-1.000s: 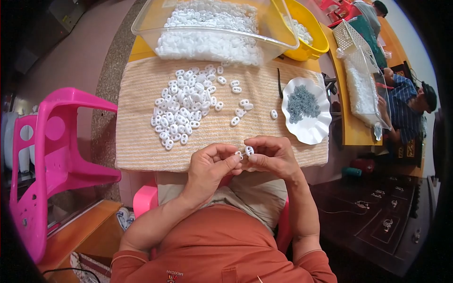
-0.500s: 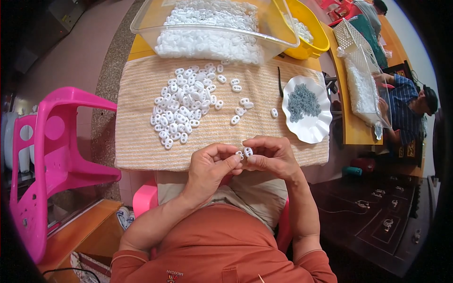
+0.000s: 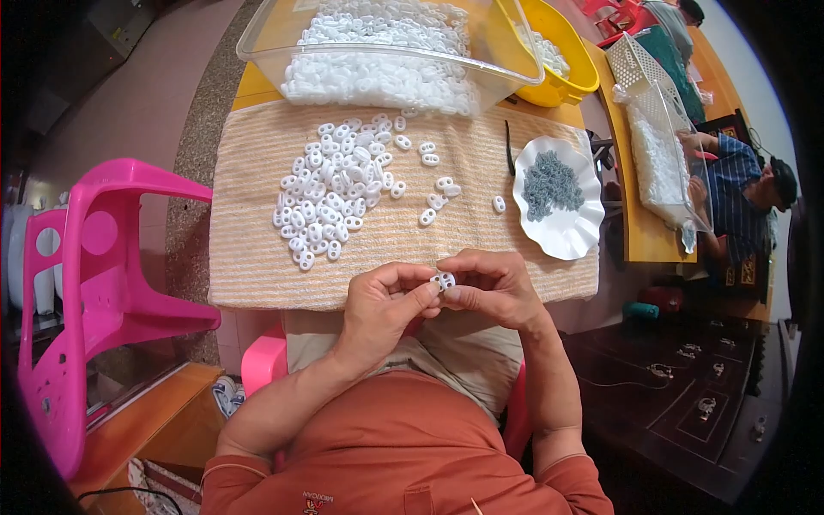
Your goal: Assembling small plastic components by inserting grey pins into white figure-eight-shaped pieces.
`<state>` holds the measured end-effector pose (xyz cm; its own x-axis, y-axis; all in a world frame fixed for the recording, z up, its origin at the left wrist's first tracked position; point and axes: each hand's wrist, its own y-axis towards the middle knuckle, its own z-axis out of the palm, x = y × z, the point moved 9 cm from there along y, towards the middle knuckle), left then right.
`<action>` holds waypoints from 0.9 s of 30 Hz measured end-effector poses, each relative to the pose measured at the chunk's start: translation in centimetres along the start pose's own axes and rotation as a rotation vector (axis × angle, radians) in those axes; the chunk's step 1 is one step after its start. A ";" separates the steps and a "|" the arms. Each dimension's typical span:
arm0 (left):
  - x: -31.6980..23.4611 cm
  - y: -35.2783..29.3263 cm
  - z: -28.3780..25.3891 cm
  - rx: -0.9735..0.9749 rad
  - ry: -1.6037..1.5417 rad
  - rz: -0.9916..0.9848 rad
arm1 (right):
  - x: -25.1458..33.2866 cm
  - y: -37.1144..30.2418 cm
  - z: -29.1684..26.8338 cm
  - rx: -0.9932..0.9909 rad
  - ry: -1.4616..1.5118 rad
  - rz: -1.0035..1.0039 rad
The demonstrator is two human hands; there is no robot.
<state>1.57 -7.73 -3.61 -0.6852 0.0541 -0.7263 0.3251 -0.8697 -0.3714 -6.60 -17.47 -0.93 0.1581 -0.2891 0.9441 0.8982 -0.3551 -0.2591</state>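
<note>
Pinching one small white, seemingly plastic oval piece (image 3: 444,280), both hands' fingers (image 3: 427,293) meet.

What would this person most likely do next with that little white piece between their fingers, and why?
Probably finish pressing or fitting it, then set it down. Both the left hand and right hand pinch one small white piece at the near edge of the striped cloth, apart from the loose pile of white pieces.

Grey speckled floor (image 3: 184,163); pink plastic chair (image 3: 94,283) left; dark wooden furniture (image 3: 687,403) right; daylight.
</note>
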 end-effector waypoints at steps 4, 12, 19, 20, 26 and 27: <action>-0.1 -0.1 -0.1 -0.012 0.011 -0.001 | 0.0 0.1 -0.1 -0.005 -0.060 -0.013; 0.2 -0.1 0.0 0.000 -0.017 -0.042 | -0.2 0.0 -0.3 -0.006 -0.073 0.001; 0.3 -0.1 0.0 0.004 -0.038 -0.040 | -0.4 -0.1 -0.5 0.001 -0.089 0.010; 0.2 -0.1 0.0 0.007 -0.037 -0.036 | -0.5 -0.1 -0.5 0.001 -0.089 0.009; 0.0 -0.2 0.2 0.014 -0.031 -0.039 | -0.8 -0.2 -0.3 -0.007 0.054 0.018; -0.1 -0.2 0.2 0.017 -0.020 -0.030 | -0.6 -0.2 -0.2 0.000 0.058 0.002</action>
<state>1.41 -7.65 -3.38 -0.7074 0.0705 -0.7033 0.2935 -0.8759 -0.3831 -6.93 -17.42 -1.51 0.1357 -0.3412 0.9301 0.8978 -0.3547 -0.2611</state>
